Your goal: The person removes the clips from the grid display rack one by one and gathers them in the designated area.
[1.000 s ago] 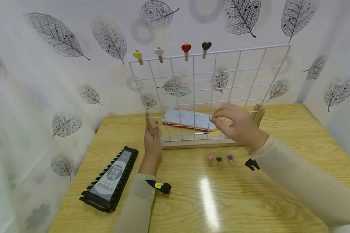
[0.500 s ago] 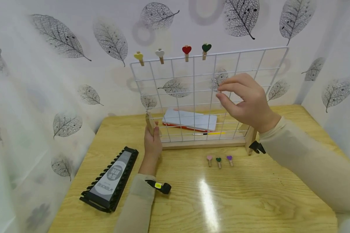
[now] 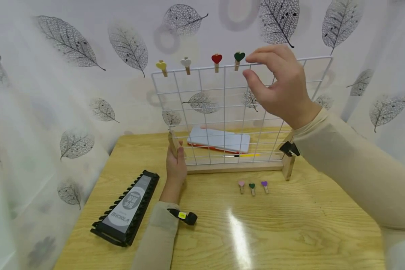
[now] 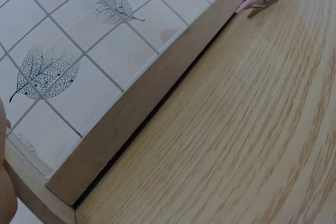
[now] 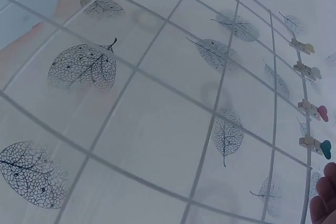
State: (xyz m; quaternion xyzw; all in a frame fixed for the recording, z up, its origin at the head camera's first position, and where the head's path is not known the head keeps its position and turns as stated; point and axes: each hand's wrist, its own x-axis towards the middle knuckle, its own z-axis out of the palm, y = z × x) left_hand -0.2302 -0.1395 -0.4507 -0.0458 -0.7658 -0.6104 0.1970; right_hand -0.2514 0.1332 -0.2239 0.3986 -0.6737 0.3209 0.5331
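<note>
Hovering at the top wire of the white grid rack (image 3: pixel 224 98), the right hand (image 3: pixel 283 84) has its grip parted, thumb well apart from forefinger, with nothing visible between them. Its fingertips (image 5: pixel 328 184) sit just beside the upper green clip (image 3: pixel 239 57); from where I stand I cannot tell whether they touch it. Along that wire there are 4 heart clips: the yellow clip (image 3: pixel 161 65), the white clip (image 3: pixel 186 62), the red clip (image 3: pixel 216 59) and this green one at the end. Another 3 lie on the worktop (image 3: pixel 290 232) in front of the wooden base (image 3: pixel 236 167): a pink clip (image 3: pixel 241 183), a lower green clip (image 3: pixel 252 186) and a purple clip (image 3: pixel 264 184), in a row, apart from one another. The left hand (image 3: pixel 176 165) has its grip closed round the wooden side support (image 3: pixel 172 143), apparently steadying the rack. By my reading this is unclipping work, a little short of halfway: 3 clips down, 4 left, the upper green one seeming the likeliest next.
</note>
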